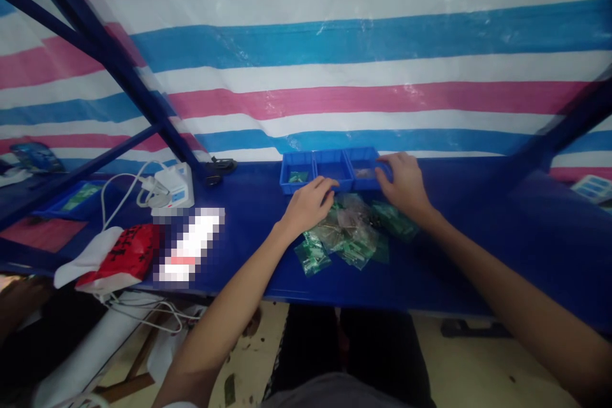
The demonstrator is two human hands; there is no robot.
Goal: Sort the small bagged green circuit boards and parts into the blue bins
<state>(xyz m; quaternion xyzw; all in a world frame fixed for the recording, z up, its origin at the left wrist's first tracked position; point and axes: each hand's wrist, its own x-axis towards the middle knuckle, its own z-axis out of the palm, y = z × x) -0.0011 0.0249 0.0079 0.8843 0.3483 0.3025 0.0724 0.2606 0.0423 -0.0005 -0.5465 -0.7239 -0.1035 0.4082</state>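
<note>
1. Lying well to the left of the left hand: a white-and-red bag (112, 255), a white charger block (173, 186) with its white cable (119, 194), and a pixelated white item (191, 245), all parked clear of the working area on the blue bench (478, 248).
2. Left hand (308, 204): palm down, fingers curled loosely, fingertips at the near wall of the blue tray row (335, 169) and over the far-left edge of the bag pile; whether it pinches a bag cannot be told.
3. Small clear bags of parts (351, 229): a loose heap on the bench between and just below both hands, some with green contents; placed close in, likely for easy reach.
4. Blue tray row: three joined compartments just beyond both hands; the left one holds something green, the others look nearly bare.
5. Right hand (404, 185): palm down, fingers extended onto the rim of the rightmost compartment, seemingly steadying or reaching into it; nothing visibly gripped.
</note>
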